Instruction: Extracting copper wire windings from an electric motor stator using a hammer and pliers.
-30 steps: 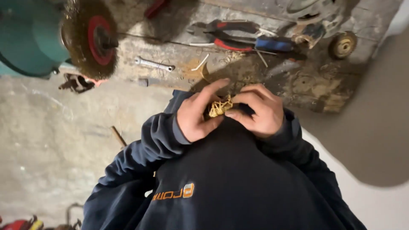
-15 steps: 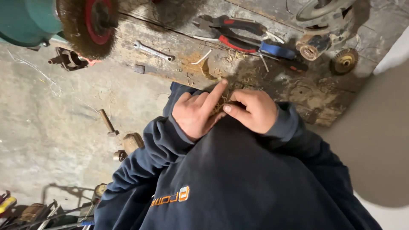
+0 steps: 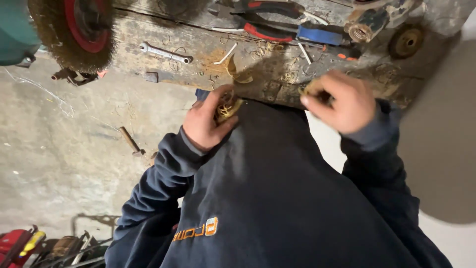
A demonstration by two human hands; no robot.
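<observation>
Hands were together a sec ago; now they're apart. Left hand (image 3: 206,124) pinches a tangled bunch of thin gold wire (image 3: 227,106) near the worn wooden bench (image 3: 198,59) edge. Right hand (image 3: 344,101) grips a smaller gold bit (image 3: 312,89), so the bunch looks split.

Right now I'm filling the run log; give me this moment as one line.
left hand: holds brass wire tangle | right hand: pinches brass piece, apart from left | behind: workbench, wrench, pliers

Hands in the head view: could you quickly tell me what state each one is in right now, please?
Left hand: closed on a tangle of brass-coloured wire.
Right hand: closed on a small brass-coloured piece; what it is cannot be told.
</observation>
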